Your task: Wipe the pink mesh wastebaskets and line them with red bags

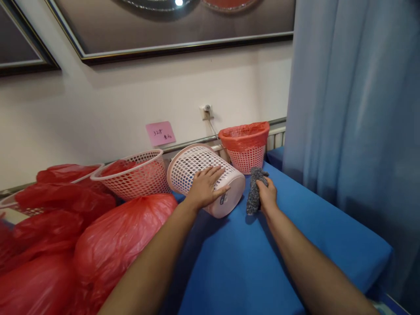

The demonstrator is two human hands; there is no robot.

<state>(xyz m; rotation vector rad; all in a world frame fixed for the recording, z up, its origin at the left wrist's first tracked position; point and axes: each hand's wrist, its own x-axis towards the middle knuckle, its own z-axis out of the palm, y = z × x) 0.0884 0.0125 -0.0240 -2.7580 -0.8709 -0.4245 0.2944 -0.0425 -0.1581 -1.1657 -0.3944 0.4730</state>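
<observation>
A pale pink perforated plastic wastebasket (183, 168) lies tipped on its side on the blue-covered bed (226, 271), its solid base turned towards me. My left hand (206, 186) rests on its side near the base, fingers stretched out over the holes. To the right of the base, my right hand (267, 192) grips a grey fuzzy cloth (253, 192) just above the bed cover. Behind the cloth stands another wastebasket (246, 159), upright, with a red plastic bag (244, 139) folded over its rim.
Upright wastebaskets (144, 181) and filled red plastic bags (121, 236) crowd the left side. A bed rail (193, 143) runs along the wall, below a pink note (160, 133) and a socket with a plug (206, 112). A blue curtain (348, 109) hangs at the right.
</observation>
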